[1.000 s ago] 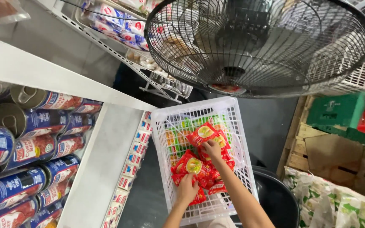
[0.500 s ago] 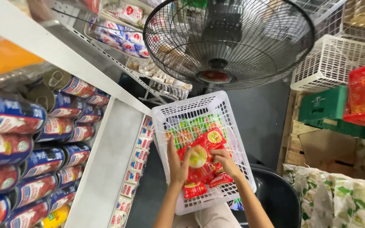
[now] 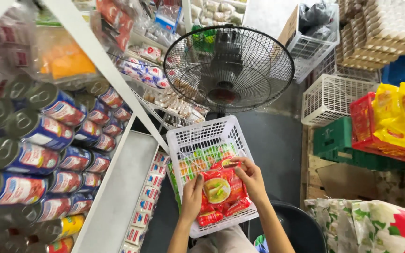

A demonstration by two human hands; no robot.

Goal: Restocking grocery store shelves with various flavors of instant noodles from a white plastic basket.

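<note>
Head view: both hands, left hand (image 3: pixel 192 196) & right hand (image 3: pixel 251 180), now clamp the red noodle packet (image 3: pixel 222 186) w/ closed fingers, lifted a bit above the white basket (image 3: pixel 190 136) vs. 1 s ago.

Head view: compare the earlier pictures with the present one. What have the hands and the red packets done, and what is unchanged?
The left hand and right hand have closed in from reaching among the packets to grip one red packet by its two edges, lifted slightly above the others. The white basket, the green packets under it and the fan stayed put.
</note>
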